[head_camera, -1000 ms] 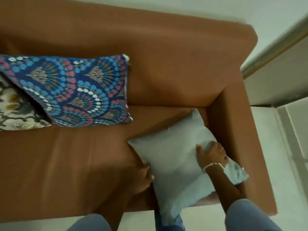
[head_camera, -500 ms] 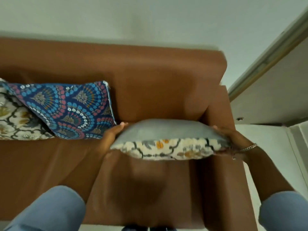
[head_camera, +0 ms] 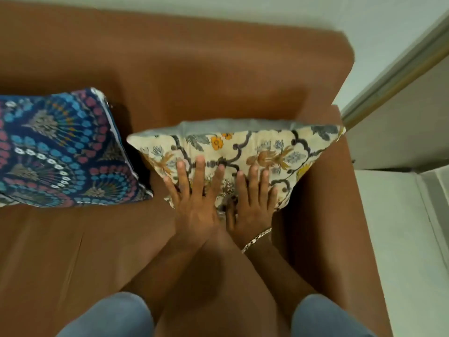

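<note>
A cream cushion (head_camera: 262,147) with a floral print and a grey back stands on the brown sofa (head_camera: 218,76), leaning against the backrest in the right corner. My left hand (head_camera: 194,198) lies flat on its printed face with fingers spread and straight. Right beside it, my right hand (head_camera: 252,200), with a silver bracelet at the wrist, presses flat on the same face. Neither hand grips the cushion.
A blue cushion (head_camera: 60,152) with a peacock-fan print leans on the backrest to the left, close to the cream one. The sofa's right armrest (head_camera: 325,190) borders the cushion. Beyond it are pale floor (head_camera: 393,227) and a door frame (head_camera: 398,66).
The cushion, first lying grey side up, was lifted by both ends, turned and set upright against the backrest. Both hands let go of its ends and now press flat on its front.
</note>
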